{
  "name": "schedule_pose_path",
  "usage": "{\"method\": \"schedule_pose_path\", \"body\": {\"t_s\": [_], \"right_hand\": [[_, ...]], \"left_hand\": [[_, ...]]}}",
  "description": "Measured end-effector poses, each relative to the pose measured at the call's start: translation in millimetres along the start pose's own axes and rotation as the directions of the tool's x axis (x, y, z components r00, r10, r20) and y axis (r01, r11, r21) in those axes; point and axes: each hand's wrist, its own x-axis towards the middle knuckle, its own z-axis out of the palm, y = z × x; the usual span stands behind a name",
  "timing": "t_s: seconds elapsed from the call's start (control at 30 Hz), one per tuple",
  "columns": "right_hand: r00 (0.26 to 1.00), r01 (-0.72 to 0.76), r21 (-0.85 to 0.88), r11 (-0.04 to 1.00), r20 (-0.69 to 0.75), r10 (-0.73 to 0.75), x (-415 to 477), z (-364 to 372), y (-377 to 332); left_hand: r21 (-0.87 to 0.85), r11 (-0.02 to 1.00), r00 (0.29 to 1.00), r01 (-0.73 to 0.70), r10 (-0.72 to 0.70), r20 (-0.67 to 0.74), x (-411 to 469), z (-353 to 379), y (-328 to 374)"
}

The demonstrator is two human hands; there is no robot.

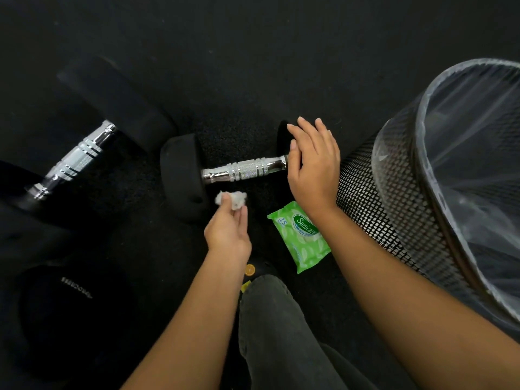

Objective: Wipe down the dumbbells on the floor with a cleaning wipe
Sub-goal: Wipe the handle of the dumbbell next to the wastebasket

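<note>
A small dumbbell (242, 171) with black ends and a chrome handle lies on the black floor at centre. My right hand (312, 164) rests flat on its right end, fingers straight. My left hand (229, 229) pinches a crumpled white wipe (232, 199) just below the handle, beside the dumbbell's left end. A larger dumbbell (76, 159) with a chrome handle lies to the left, angled away. A green pack of wipes (301, 235) lies on the floor under my right wrist.
A black mesh bin (394, 192) lined with a clear plastic bag stands at the right, close to my right forearm. My leg in dark trousers (278, 327) is at the bottom centre. Another large black weight (70, 305) sits at the lower left.
</note>
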Motion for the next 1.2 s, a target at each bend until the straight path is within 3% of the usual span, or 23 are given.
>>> {"method": "schedule_pose_path", "body": {"t_s": [0.1,0.37,0.5,0.63,0.73,1.07,1.2], "right_hand": [[1.0,0.001,0.001,1.0,0.015,-0.001,0,0,0],[0.999,-0.007,-0.006,1.0,0.042,0.007,1,-1,1],[0.999,0.004,0.0,1.0,0.05,-0.004,1,-2,2],[0.999,0.024,-0.008,1.0,0.046,-0.024,0,-1,4],[0.999,0.022,-0.008,1.0,0.044,-0.022,0,-1,3],[0.999,0.036,-0.02,0.999,0.032,-0.035,0,-1,3],[0.998,0.045,-0.013,0.999,0.037,-0.045,0,-1,4]], "left_hand": [[-0.227,0.973,0.998,-0.031,0.019,-0.055,-1,21,9],[-0.266,0.962,0.979,0.057,-0.106,-0.175,-4,55,22],[-0.438,0.899,1.0,0.016,-0.011,0.012,13,42,6],[-0.509,0.86,0.971,0.017,0.106,0.212,35,22,-7],[-0.54,0.841,0.951,0.035,0.138,0.278,43,16,-11],[-0.391,0.919,0.955,-0.04,0.15,0.254,49,36,9],[-0.414,0.909,0.957,-0.054,0.165,0.238,55,45,19]]}}
